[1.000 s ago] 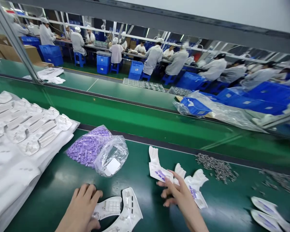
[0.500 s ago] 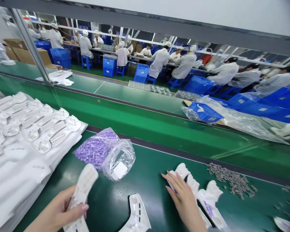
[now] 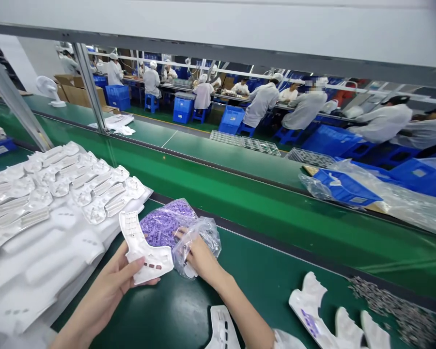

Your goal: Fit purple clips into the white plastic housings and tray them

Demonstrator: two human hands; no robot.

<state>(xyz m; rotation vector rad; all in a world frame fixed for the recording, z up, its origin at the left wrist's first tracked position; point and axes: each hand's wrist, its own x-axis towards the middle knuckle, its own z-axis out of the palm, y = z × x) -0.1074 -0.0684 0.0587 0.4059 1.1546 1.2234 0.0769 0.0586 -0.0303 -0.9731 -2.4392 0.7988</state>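
Note:
My left hand point(image 3: 125, 276) is closed around a white curved plastic shell point(image 3: 145, 252), its slotted inner side facing up. Beside it, my right hand point(image 3: 199, 254) reaches into the mouth of a clear plastic bag point(image 3: 212, 232) full of small purple plastic parts point(image 3: 167, 218). The right fingers are bent among these parts and partly covered by film; what they pinch is hidden. Below the right forearm lies a slotted white shell point(image 3: 221, 329), partly cut off by the frame. Further right, another white shell point(image 3: 310, 295) has purple parts in it.
Many white shells point(image 3: 98, 186) lie in rows on white foam sheets point(image 3: 72, 242) at the left. A pile of small grey parts point(image 3: 396, 310) sits at the right. Behind the green bench point(image 3: 261, 271) runs a barrier; several co-workers point(image 3: 261, 97) sit beyond it among blue crates.
My right hand has left the white shells at the right and entered the bag. My left hand has raised and turned its shell beside the bag. The view has swung left.

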